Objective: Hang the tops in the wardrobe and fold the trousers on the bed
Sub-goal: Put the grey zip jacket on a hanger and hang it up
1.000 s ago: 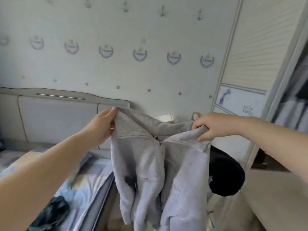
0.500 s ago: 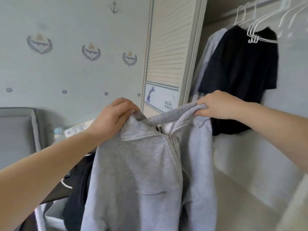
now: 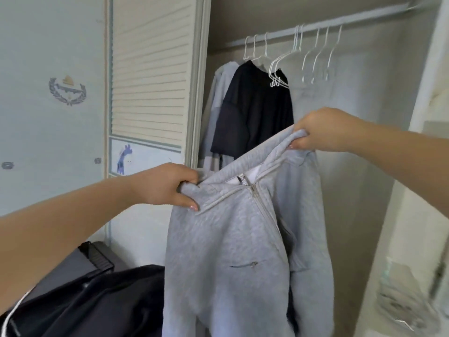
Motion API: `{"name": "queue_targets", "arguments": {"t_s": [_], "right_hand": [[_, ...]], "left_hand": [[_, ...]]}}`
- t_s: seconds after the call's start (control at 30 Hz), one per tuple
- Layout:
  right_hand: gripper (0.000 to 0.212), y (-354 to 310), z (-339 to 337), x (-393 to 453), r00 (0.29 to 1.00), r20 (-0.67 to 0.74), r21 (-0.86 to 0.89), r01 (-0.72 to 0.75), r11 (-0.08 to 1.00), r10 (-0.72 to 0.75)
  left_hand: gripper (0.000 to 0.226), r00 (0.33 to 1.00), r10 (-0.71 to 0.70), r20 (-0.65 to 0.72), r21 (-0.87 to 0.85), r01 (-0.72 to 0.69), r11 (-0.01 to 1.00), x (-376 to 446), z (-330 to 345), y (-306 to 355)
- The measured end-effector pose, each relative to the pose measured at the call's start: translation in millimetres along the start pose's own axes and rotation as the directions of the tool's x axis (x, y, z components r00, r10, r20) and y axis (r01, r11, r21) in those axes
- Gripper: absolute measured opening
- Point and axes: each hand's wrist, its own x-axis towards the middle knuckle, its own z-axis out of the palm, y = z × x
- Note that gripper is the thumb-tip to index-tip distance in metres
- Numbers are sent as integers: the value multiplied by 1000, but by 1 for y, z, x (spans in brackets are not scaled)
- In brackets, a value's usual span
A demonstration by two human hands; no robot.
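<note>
Grey zip top (image 3: 233, 251) gripped by left hand (image 3: 165, 186), right hand (image 3: 320, 132); open wardrobe (image 3: 352, 23) behind.

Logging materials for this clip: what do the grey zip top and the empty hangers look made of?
Grey zip top: soft heathered knit, probably cotton fleece, matte, with a metal-looking zip pull. Empty hangers: thin white wire, likely coated metal, though plastic cannot be ruled out.

Emblem-patterned wallpaper (image 3: 48, 105), black case (image 3: 97, 257) below.
</note>
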Motion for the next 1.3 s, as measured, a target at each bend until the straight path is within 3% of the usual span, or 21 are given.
{"name": "queue_targets", "arguments": {"t_s": [0.07,0.23,0.33,0.4,0.47,0.57,0.63,0.77,0.83,1.0,1.17,1.23,1.3], "right_hand": [[33,7,-3,3,998,-8,-12,-58,998,58],[29,22,-6,6,966,70,32,-252,967,250],[27,32,-7,9,943,87,20,-323,946,320],[28,38,-3,13,935,97,10,-345,939,342],[29,47,5,18,927,98,-8,-362,932,361],[30,66,17,26,916,73,-2,-395,918,395],[29,82,26,34,899,62,-2,-434,901,434],[32,109,37,60,861,101,-44,-497,867,499],[35,121,37,75,854,126,-80,-499,863,506],[43,147,34,102,789,242,-171,-538,825,565],[51,171,40,121,707,398,-55,-618,785,585],[46,183,38,128,702,373,11,-658,753,607],[46,193,34,137,728,209,-19,-664,747,653]], "left_hand": [[42,998,26,57,12,-27,1000,18,5,-16],[26,984,177,-4,-161,-175,971,52,13,-41],[11,980,193,48,-279,-172,945,77,20,-47],[25,984,164,68,-241,-144,960,98,25,-52],[30,995,74,68,-328,-47,944,116,27,-58],[35,996,-60,67,-661,89,745,138,32,-62],[45,994,-107,19,-801,79,594,158,39,-62],[43,978,-198,-68,-955,-6,298,200,54,-60],[39,965,-246,-94,-980,-46,195,225,57,-59],[39,970,-187,-158,-984,-138,115,278,52,-59],[37,944,-236,-232,-972,-234,21,321,55,-55],[38,933,-260,-247,-967,-256,-2,336,58,-55],[39,937,-234,-261,-964,-267,7,349,59,-53]]}}
